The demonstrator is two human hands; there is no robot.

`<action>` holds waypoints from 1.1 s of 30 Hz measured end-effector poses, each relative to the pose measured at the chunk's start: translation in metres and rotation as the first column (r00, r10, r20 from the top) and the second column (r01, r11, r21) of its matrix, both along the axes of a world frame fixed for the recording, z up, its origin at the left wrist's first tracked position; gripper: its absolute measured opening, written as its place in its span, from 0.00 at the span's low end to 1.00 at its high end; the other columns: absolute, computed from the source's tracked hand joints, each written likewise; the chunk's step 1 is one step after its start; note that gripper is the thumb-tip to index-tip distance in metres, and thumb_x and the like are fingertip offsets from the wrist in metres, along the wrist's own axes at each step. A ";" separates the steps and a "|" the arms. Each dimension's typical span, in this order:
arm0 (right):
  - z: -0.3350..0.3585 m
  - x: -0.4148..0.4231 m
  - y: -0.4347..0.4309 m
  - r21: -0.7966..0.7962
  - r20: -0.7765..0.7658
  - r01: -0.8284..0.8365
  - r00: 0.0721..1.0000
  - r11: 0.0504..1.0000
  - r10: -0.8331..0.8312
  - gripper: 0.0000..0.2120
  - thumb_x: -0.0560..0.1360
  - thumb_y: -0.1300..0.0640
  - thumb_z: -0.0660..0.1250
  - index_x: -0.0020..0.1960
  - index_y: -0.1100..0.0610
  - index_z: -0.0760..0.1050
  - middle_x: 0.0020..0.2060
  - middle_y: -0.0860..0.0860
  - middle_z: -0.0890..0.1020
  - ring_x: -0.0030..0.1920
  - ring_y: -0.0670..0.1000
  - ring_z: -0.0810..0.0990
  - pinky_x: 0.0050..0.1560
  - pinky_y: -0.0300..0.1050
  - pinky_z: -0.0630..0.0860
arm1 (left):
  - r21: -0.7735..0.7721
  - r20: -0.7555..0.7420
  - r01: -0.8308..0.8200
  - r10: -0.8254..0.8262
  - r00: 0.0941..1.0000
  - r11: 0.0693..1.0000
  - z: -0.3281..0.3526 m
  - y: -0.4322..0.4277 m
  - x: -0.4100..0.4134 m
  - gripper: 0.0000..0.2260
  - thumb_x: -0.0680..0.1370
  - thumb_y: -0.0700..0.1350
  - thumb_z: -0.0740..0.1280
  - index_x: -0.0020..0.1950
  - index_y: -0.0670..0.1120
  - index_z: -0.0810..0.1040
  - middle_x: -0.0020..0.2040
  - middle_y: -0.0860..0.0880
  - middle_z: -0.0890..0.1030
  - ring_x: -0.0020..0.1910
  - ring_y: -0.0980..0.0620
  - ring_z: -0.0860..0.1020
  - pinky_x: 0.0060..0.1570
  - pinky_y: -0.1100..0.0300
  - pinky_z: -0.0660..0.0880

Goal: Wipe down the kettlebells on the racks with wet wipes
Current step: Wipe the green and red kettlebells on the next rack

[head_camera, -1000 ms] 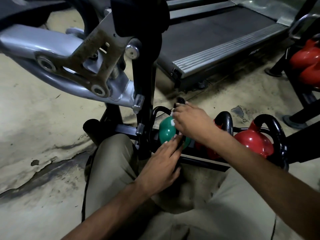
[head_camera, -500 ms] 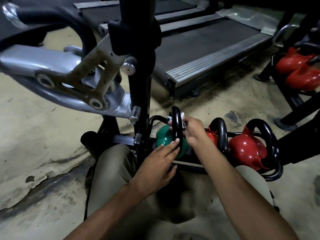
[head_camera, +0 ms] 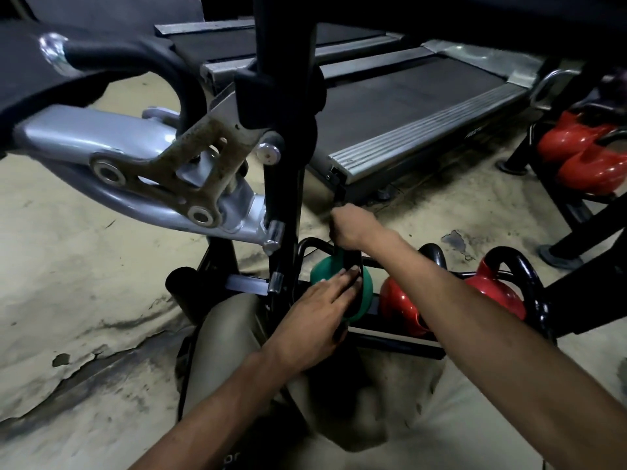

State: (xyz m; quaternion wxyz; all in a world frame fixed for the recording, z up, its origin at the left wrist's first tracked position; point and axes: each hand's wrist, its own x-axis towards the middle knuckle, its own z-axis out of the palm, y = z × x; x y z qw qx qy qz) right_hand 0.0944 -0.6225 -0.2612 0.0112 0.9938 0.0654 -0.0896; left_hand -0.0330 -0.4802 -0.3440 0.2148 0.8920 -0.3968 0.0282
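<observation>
A small green kettlebell (head_camera: 323, 266) with a black handle sits at the left end of a low black rack (head_camera: 390, 342). My left hand (head_camera: 319, 310) rests on its near side, fingers straight against the ball and handle. The fingers of my right hand (head_camera: 353, 228) are curled round the top of the handle. No wet wipe shows; whether one lies inside that fist I cannot tell. Two red kettlebells (head_camera: 400, 305) (head_camera: 492, 290) stand to the right on the same rack, partly behind my right forearm.
A black upright post (head_camera: 281, 171) and a silver machine arm (head_camera: 101, 137) stand close on the left, just beside the green kettlebell. A treadmill (head_camera: 407, 110) lies behind. Another rack with red kettlebells (head_camera: 583, 157) is at the far right. My knees are at the bottom.
My right hand has risen from the ball to the top of the green kettlebell's handle and closed round it. The white wipe seen earlier is hidden. My left hand stays on the kettlebell.
</observation>
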 end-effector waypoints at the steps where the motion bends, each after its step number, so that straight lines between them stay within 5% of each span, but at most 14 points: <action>1: 0.002 -0.006 0.001 -0.032 0.007 -0.035 0.999 0.999 0.036 0.09 0.76 0.59 0.66 0.52 0.62 0.81 0.52 0.62 0.84 0.55 0.64 0.83 0.49 0.53 0.80 | 0.000 0.003 0.002 -0.002 1.000 1.000 0.000 0.000 -0.003 0.37 0.78 0.46 0.68 0.84 0.45 0.55 0.85 0.48 0.51 0.83 0.51 0.52 0.81 0.56 0.52; 4: -0.010 -0.046 -0.010 0.019 0.103 -0.045 0.994 0.999 0.043 0.07 0.76 0.58 0.64 0.49 0.59 0.80 0.54 0.57 0.83 0.56 0.60 0.83 0.48 0.48 0.78 | 0.000 0.023 0.033 -0.033 0.999 0.999 -0.008 0.003 -0.015 0.36 0.76 0.47 0.68 0.82 0.43 0.60 0.83 0.45 0.59 0.82 0.49 0.57 0.79 0.51 0.59; 7: -0.036 -0.102 -0.024 0.458 0.348 -0.037 0.927 0.888 -0.140 0.12 0.79 0.58 0.68 0.61 0.54 0.84 0.64 0.48 0.83 0.62 0.47 0.81 0.60 0.42 0.78 | 0.020 0.036 0.055 -0.056 0.998 0.998 -0.019 0.008 -0.025 0.37 0.75 0.49 0.69 0.82 0.44 0.60 0.83 0.46 0.58 0.83 0.50 0.55 0.80 0.52 0.59; 9: -0.055 -0.123 -0.024 0.736 0.304 0.068 0.856 0.673 -0.419 0.14 0.78 0.58 0.70 0.64 0.52 0.83 0.58 0.46 0.85 0.57 0.44 0.83 0.60 0.42 0.79 | 0.014 0.029 0.059 -0.059 0.998 0.998 -0.020 0.010 -0.025 0.39 0.75 0.48 0.70 0.83 0.45 0.57 0.84 0.47 0.54 0.83 0.52 0.51 0.80 0.53 0.54; 11: -0.067 -0.113 -0.018 0.909 0.076 0.178 0.817 0.376 -0.572 0.11 0.79 0.58 0.70 0.60 0.53 0.83 0.51 0.45 0.87 0.52 0.45 0.85 0.57 0.44 0.81 | 0.023 0.033 0.071 -0.071 0.997 0.997 -0.016 0.009 -0.018 0.41 0.75 0.47 0.70 0.84 0.45 0.54 0.85 0.48 0.50 0.83 0.52 0.47 0.81 0.53 0.51; 14: -0.061 -0.068 -0.012 0.943 -0.272 0.332 0.713 -0.031 -0.646 0.07 0.81 0.58 0.68 0.45 0.55 0.83 0.41 0.51 0.86 0.43 0.52 0.83 0.48 0.50 0.79 | 0.035 0.031 0.065 -0.066 0.997 0.997 -0.007 0.005 -0.005 0.40 0.76 0.47 0.68 0.84 0.44 0.53 0.85 0.49 0.47 0.83 0.53 0.44 0.82 0.51 0.50; 17: -0.049 -0.046 -0.017 0.815 -0.578 0.432 0.648 -0.386 -0.496 0.14 0.83 0.60 0.60 0.49 0.68 0.81 0.43 0.63 0.85 0.40 0.60 0.84 0.41 0.49 0.80 | 0.025 0.003 0.048 -0.048 0.999 0.999 0.001 -0.001 0.002 0.39 0.77 0.45 0.66 0.84 0.45 0.51 0.85 0.50 0.46 0.83 0.54 0.43 0.82 0.50 0.50; 21: -0.051 -0.072 -0.030 0.813 -0.544 0.567 0.662 -0.130 -0.515 0.13 0.79 0.63 0.59 0.38 0.61 0.77 0.29 0.55 0.79 0.31 0.53 0.76 0.33 0.42 0.71 | -0.004 0.021 0.013 -0.013 1.000 1.000 -0.002 -0.006 0.003 0.36 0.79 0.45 0.65 0.84 0.45 0.54 0.85 0.49 0.50 0.84 0.53 0.46 0.81 0.49 0.52; 25: -0.063 -0.105 -0.047 0.855 -0.471 0.518 0.797 0.025 -0.379 0.08 0.81 0.60 0.60 0.49 0.59 0.79 0.36 0.56 0.77 0.38 0.52 0.75 0.40 0.45 0.70 | -0.064 0.037 -0.025 0.027 0.999 0.998 -0.004 -0.018 0.005 0.32 0.81 0.48 0.64 0.83 0.43 0.57 0.84 0.47 0.56 0.83 0.51 0.51 0.81 0.50 0.53; 30: -0.056 -0.123 -0.075 0.899 -0.384 0.429 0.870 0.090 -0.308 0.13 0.85 0.60 0.62 0.54 0.71 0.77 0.37 0.54 0.80 0.40 0.51 0.77 0.44 0.45 0.74 | -0.140 0.021 -0.068 0.072 0.997 0.988 0.006 -0.047 0.021 0.31 0.80 0.48 0.67 0.80 0.40 0.64 0.82 0.44 0.62 0.82 0.48 0.58 0.80 0.47 0.58; 33: -0.044 -0.129 -0.108 0.923 -0.279 0.347 0.903 0.169 -0.327 0.10 0.84 0.62 0.63 0.54 0.67 0.80 0.37 0.51 0.82 0.42 0.49 0.78 0.46 0.42 0.74 | -0.165 0.011 -0.082 0.085 0.996 0.983 0.011 -0.072 0.016 0.30 0.80 0.51 0.63 0.81 0.42 0.64 0.82 0.45 0.61 0.82 0.50 0.58 0.81 0.50 0.55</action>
